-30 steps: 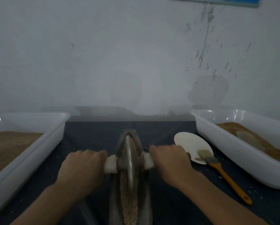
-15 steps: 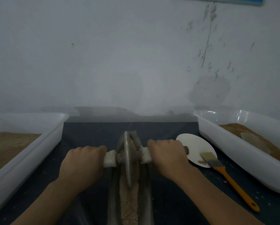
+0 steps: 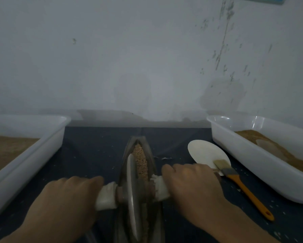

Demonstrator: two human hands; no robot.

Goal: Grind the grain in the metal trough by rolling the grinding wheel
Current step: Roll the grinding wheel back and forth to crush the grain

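Observation:
A narrow boat-shaped metal trough (image 3: 151, 156) lies lengthwise on the dark table in front of me, with brown grain (image 3: 141, 160) along its channel. A thin metal grinding wheel (image 3: 131, 193) stands on edge in the trough, near its close half. Its axle carries white-wrapped handles on both sides. My left hand (image 3: 68, 202) grips the left handle (image 3: 106, 196). My right hand (image 3: 191, 186) grips the right handle (image 3: 160, 188). The near end of the trough is cut off by the frame's lower edge.
A white plastic tub (image 3: 263, 165) with brown meal stands at the right, another white tub (image 3: 42, 146) with brown meal at the left. A white round scoop (image 3: 205, 152) and an orange-handled brush (image 3: 242, 185) lie just right of my right hand. A grey wall rises behind the table.
The wheel has rolled back toward me from the far end of the trough, both hands moving with it. Grain at the far end is now uncovered.

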